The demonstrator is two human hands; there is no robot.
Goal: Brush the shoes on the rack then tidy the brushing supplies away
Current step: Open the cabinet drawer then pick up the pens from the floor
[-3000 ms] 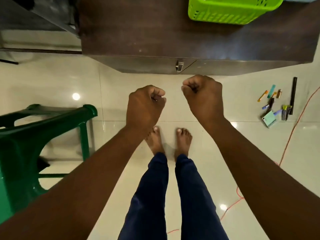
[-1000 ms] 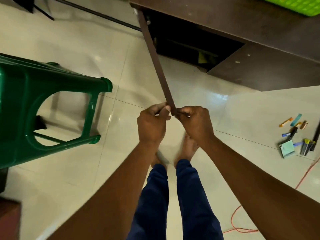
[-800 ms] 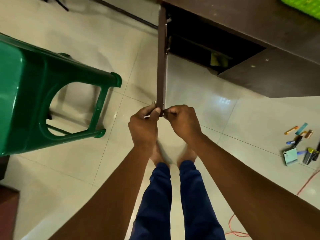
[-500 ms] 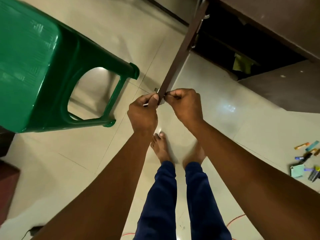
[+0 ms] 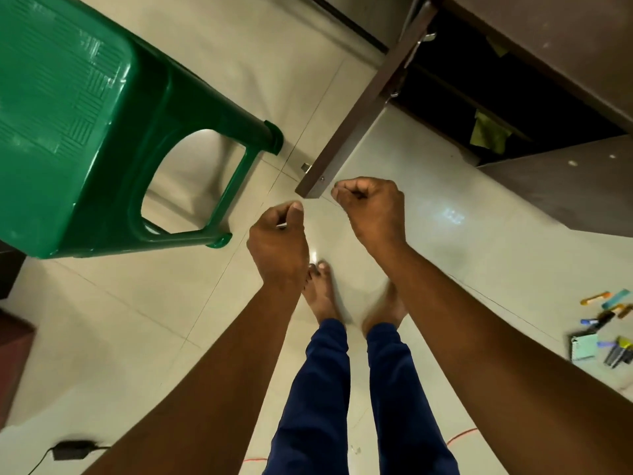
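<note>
- The left hand (image 5: 277, 241) is curled into a loose fist in front of the person; a small silvery bit shows between its thumb and fingers, but what it is cannot be told.
- The right hand (image 5: 371, 209) is curled into a fist with nothing seen in it, just beside the free corner of the cabinet door (image 5: 363, 108) and not touching it.
- The two hands are apart, side by side, with bare floor (image 5: 137, 320) showing between them.
- The cabinet door stands open, swung out over the floor, its small metal handle (image 5: 305, 166) near the lower end.
- Inside the dark cabinet (image 5: 479, 90) a yellow-green cloth (image 5: 488, 133) hangs at a shelf; no shoes or brush can be made out in there.
- A green plastic stool (image 5: 78, 125) stands to the left, near the door's end.
- Pens and small stationery items (image 5: 603, 334) lie scattered on the floor to the right.
- A black adapter (image 5: 70, 450) lies on the floor at lower left.
</note>
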